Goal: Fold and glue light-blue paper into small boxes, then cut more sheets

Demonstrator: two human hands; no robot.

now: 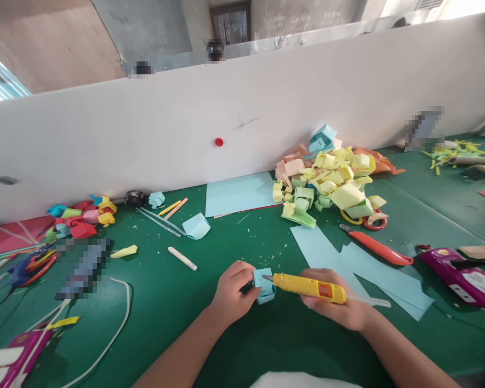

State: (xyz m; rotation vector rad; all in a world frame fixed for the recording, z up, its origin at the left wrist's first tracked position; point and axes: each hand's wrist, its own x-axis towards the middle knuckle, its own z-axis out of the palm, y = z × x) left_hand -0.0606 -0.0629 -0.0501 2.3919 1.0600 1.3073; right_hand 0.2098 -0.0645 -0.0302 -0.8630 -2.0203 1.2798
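My left hand (231,293) pinches a small folded light-blue paper piece (264,286) just above the green table mat (178,318). My right hand (339,307) is wrapped round a yellow glue gun (313,287), held level. Its nozzle points left and touches the blue paper piece. A clear glue stick sticks out of the gun's back end, to the right.
A heap of folded yellow, green, pink and blue paper pieces (331,180) lies at the back right. Light-blue sheets (364,267), an orange utility knife (378,247) and a purple glue gun (461,275) lie right. Glue sticks (181,258), folded pieces and cables lie left. A white partition (242,118) stands behind.
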